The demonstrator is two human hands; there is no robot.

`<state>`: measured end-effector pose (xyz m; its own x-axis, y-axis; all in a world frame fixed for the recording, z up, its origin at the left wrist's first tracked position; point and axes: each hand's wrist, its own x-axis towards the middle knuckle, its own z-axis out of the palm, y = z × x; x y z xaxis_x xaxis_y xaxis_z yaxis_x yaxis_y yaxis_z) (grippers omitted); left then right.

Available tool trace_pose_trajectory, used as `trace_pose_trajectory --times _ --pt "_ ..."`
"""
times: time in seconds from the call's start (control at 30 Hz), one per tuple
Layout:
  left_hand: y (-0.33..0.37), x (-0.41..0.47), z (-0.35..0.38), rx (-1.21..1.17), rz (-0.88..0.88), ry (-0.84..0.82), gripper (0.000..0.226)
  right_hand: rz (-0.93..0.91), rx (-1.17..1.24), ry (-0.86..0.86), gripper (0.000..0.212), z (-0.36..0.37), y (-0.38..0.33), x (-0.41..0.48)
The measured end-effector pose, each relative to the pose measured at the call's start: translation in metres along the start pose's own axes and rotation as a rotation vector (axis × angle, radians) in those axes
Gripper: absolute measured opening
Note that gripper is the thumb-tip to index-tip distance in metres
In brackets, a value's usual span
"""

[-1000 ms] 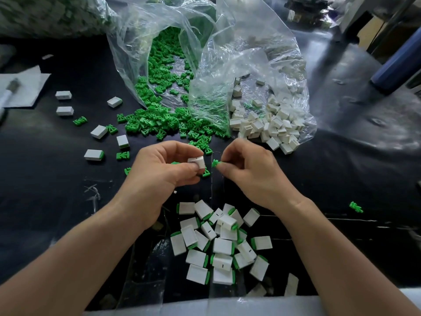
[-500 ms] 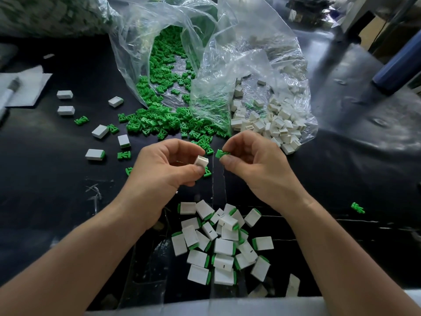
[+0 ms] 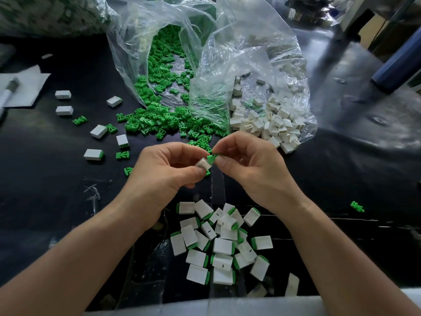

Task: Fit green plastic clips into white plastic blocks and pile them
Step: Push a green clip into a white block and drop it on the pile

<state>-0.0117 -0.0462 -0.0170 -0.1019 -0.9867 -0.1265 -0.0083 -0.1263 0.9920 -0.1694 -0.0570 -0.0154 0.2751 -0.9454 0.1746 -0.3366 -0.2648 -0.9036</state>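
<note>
My left hand pinches a small white block between thumb and fingers, above the black table. My right hand pinches a green clip whose end touches the open side of that block. Below my hands lies a pile of fitted blocks, white with green edges showing. Loose green clips spill from a clear bag at the back. Loose white blocks lie in a second clear bag to its right.
Several stray white blocks and green clips lie scattered at the left. One green clip sits alone at the right. White paper with a marker lies at the far left. A blue cylinder leans at the back right.
My hands have risen slightly and come together. The green clip in my right hand has moved left until it meets the white block held in my left hand.
</note>
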Motion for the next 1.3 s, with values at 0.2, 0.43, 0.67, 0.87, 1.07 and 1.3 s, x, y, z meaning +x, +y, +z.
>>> trace_pose_trajectory --times 0.2,0.43,0.67,0.87,1.07,1.3 --pt "0.001 -0.001 0.000 0.018 0.001 -0.010 0.022 -0.001 -0.026 -0.037 0.027 0.001 0.001 -0.001" --pt "0.001 -0.002 0.000 0.015 0.008 -0.007 0.021 0.073 -0.041 -0.032 0.014 0.002 0.007 0.001" --pt "0.000 -0.001 0.000 0.000 0.018 0.025 0.017 0.102 -0.120 -0.068 0.017 0.003 0.008 0.000" --pt "-0.001 -0.001 -0.001 -0.018 0.006 0.020 0.017 0.049 -0.248 -0.101 0.020 0.002 0.005 -0.002" --pt "-0.001 -0.003 -0.003 0.042 0.024 -0.029 0.026 -0.033 -0.466 -0.188 0.020 -0.001 -0.002 -0.004" --pt "0.000 -0.003 -0.003 0.146 0.060 -0.051 0.036 -0.078 -0.616 -0.275 0.018 0.001 -0.007 -0.004"
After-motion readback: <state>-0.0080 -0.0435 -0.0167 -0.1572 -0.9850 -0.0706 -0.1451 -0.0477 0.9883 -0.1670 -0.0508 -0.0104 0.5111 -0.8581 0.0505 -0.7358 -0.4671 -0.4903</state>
